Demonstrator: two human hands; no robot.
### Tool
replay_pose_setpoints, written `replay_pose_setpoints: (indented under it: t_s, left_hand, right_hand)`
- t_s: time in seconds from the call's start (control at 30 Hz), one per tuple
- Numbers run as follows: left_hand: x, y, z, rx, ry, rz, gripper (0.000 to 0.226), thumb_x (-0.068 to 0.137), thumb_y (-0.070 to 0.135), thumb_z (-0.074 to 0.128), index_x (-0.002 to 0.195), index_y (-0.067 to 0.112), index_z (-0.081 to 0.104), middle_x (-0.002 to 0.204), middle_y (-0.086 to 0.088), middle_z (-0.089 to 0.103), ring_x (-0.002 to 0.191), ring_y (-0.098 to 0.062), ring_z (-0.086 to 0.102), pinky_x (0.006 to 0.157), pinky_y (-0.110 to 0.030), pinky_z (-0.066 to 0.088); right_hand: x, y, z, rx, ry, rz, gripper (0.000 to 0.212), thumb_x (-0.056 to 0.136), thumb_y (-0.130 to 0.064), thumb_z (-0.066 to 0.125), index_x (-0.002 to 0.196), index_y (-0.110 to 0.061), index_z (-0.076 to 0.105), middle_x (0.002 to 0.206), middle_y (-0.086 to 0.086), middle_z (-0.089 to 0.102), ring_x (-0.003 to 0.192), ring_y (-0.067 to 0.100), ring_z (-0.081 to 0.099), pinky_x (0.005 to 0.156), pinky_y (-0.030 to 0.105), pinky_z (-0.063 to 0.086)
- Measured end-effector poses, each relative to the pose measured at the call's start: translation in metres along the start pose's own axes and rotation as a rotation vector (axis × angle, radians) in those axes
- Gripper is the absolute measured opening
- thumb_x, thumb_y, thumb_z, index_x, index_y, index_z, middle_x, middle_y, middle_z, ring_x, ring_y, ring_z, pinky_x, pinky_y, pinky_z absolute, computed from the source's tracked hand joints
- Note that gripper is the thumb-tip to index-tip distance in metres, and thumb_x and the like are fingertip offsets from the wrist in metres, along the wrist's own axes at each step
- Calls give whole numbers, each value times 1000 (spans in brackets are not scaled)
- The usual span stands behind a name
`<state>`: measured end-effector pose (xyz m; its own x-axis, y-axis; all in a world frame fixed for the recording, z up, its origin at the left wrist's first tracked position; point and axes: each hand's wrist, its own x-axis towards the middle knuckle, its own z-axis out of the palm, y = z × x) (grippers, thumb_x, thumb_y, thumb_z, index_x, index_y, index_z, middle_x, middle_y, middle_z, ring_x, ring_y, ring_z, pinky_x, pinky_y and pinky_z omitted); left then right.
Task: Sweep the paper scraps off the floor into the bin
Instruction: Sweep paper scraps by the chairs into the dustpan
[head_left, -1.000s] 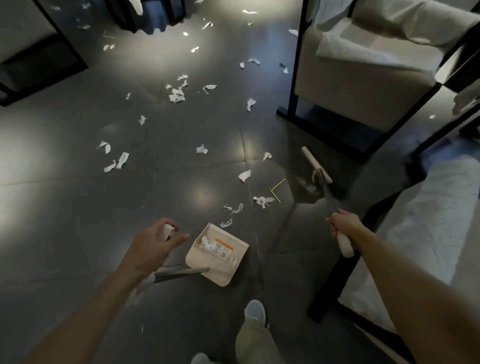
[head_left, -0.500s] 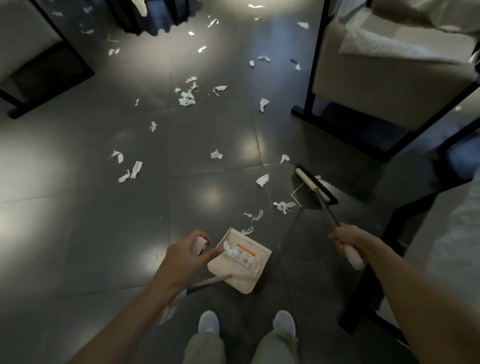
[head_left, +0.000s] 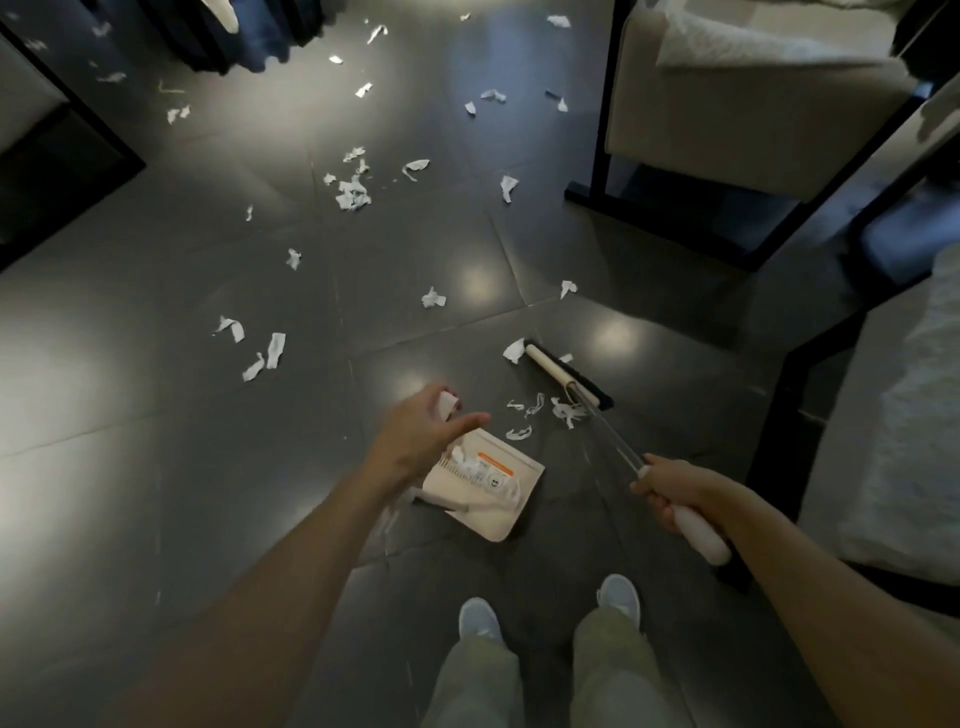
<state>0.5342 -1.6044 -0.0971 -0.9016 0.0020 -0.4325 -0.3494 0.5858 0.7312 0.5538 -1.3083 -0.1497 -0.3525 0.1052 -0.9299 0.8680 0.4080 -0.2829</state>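
A person is standing on a dark shiny floor and looking down at both hands. The right hand is wrapping tight around the white grip of a broom. The broom's head is resting on the floor, out in front and a little to the right. One scrap is touching its far end, and a few curly ones are lying just beside it, on the near side.

The left hand is curling around the white top of the dustpan handle, with the thumb sticking out. The dustpan is sitting on the floor just in front of the two shoes. Some white scraps are already lying inside it.

Many more paper scraps are lying all over the floor ahead, some near and some far away. The left and middle of the floor are giving lots of open room to sweep.

On the right it is tight. A pale chair with black legs is standing at the top right. A black frame and a white fuzzy seat are sitting close beside the right arm. A dark piece of furniture is edging the far left.
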Motion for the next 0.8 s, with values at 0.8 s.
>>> replay_pose_setpoints:
  t_s: [0.8]
  left_hand:
    - [25,12,-25,-34,1,54,39,74,50,69,84,16,54,61,-1,54,51,-15,48,47,-27,42]
  right_hand:
    - [-90,-56,18,274,-128,-80,51,92,-5,49,137,-25,39,42,-2,45,31,3,39,29,14,33]
